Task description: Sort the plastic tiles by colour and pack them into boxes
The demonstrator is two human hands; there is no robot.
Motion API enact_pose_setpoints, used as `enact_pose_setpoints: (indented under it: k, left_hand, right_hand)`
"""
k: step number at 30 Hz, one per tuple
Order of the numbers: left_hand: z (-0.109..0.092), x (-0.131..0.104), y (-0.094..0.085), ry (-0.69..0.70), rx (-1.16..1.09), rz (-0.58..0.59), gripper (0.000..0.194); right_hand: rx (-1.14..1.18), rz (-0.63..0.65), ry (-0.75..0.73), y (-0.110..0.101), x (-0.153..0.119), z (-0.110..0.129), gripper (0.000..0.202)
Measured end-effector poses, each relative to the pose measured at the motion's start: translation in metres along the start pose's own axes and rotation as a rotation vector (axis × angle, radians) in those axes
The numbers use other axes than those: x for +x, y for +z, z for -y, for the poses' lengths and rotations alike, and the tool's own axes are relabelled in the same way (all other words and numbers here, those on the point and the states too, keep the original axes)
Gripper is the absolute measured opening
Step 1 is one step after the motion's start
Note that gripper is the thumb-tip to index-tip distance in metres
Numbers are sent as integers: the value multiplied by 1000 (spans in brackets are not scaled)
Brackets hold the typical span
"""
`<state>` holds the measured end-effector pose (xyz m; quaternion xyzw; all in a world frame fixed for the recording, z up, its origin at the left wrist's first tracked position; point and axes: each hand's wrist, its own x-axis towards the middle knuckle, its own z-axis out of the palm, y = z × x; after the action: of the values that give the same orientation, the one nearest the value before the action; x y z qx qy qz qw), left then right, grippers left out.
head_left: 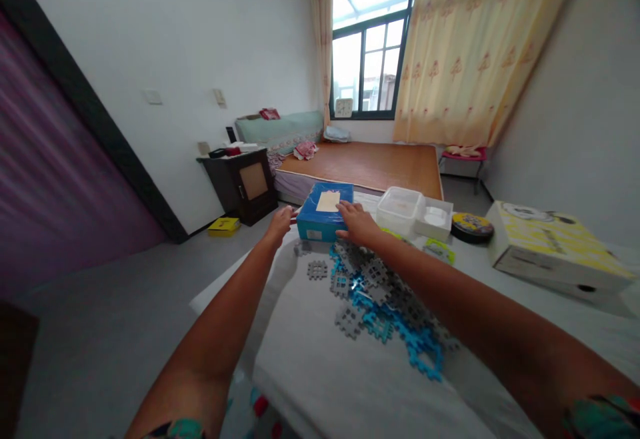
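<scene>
A blue box (310,215) with a cream paper label on its lid stands at the far end of the white-covered table. My left hand (281,224) is at its left side, fingers against the edge and partly hidden. On the right, my right hand (357,223) grips the box, with fingertips over the lid and the thumb at the front face. The box sits between both hands. Closer to me lies a loose pile of grey interlocking plastic pieces (349,320) and blue interlocking pieces (425,352), partly covered by my right forearm.
Right of the box are a clear plastic container (400,206), a white open box (436,218), a round black-and-yellow tin (472,227) and a large yellow-and-white carton (555,246). Beyond the table stand a bed (370,160) and a dark cabinet (240,182). A yellow box (224,226) lies on the floor.
</scene>
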<state>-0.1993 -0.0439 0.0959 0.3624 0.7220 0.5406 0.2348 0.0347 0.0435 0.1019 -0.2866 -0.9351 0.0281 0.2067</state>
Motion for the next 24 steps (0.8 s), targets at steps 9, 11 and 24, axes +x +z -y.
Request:
enact_pose_setpoints:
  k: [9, 11, 24]
  left_hand:
    - [7, 13, -17, -116, 62, 73, 43]
    - [3, 22, -11, -147, 98, 97, 43]
    - [-14, 33, 14, -190, 50, 193, 26]
  right_hand:
    - [42, -29, 173, -19, 31, -18, 43]
    - [102, -140, 311, -33, 32, -31, 44]
    - [1179, -675, 523, -93, -109, -69, 49]
